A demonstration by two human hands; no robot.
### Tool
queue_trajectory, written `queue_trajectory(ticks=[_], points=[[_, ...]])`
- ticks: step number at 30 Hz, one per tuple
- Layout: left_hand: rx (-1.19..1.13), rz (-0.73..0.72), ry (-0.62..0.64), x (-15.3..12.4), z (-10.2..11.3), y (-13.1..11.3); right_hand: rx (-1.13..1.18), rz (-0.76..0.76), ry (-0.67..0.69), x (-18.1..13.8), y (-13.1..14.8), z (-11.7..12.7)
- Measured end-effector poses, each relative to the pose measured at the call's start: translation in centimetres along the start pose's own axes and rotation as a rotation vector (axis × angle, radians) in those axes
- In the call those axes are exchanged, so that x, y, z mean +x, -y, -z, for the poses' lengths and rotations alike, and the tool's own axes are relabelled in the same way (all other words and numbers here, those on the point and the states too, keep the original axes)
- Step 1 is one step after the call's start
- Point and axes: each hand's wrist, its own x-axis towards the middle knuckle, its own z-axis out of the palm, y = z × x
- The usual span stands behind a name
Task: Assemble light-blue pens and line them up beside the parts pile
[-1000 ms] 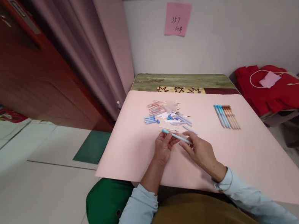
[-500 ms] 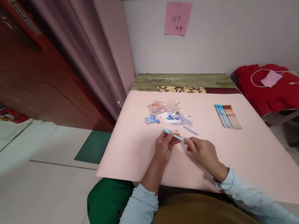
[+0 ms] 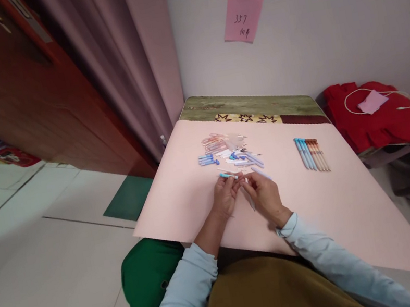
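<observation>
Fingertips of the left hand (image 3: 225, 196) pinched a short blue pen section (image 3: 228, 175), bright at one end and paler at the other, near the centre of the frame. Just beside it, the right hand (image 3: 266, 196) held thumb and fingers pressed together around something small and pale, too hidden to make out, while a slim pale barrel (image 3: 252, 202) stuck out below those fingers toward the bottom of the frame. Both pieces looked like thin moulded plastic: probably very light, stiff and rather slick, apt to roll if held loosely, so a pinch around the middle of each tube seemed surer than one at the tip; hard sideways pressure might have cracked them. Above the hands lay a loose heap of glossy pinkish tubes (image 3: 216, 144), with rounded blue caps (image 3: 207, 160) at its left edge. Right of centre, smooth round pens (image 3: 310, 154) lay side by side, some blue, some brown-topped. A matt, flat pink sheet (image 3: 174, 190) covered most of the table (image 3: 291, 105), whose far strip showed a green wood-grain pattern.
</observation>
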Motion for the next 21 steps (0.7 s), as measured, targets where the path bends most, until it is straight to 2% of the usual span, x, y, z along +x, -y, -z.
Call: queue_trajectory(ticks=[6, 10, 14, 16, 18, 21], points=[[-0.067, 0.020, -0.003, 0.1, 0.1, -0.5, -0.164, -0.049, -0.028, -0.3, -2.2, 1.0], [-0.152, 0.072, -0.009, 0.5, 0.3, -1.3, -0.286, 0.030, 0.007, -1.0, -3.1, 1.3], [-0.262, 0.094, -0.085, 0.6, 0.4, -2.1, -0.252, 0.124, 0.000, -2.0, -2.2, 1.3], [-0.314, 0.129, -0.134, 0.6, 0.3, -2.6, -0.139, 0.181, 0.096, -2.9, -1.1, 1.0], [-0.338, 0.147, -0.158, 0.5, 0.3, -2.9, -0.001, 0.210, 0.253, -4.0, 0.2, 0.5], [-0.339, 0.149, -0.105, 0.3, 0.1, -3.2, 0.056, 0.222, 0.339, -5.6, 1.7, -0.6]])
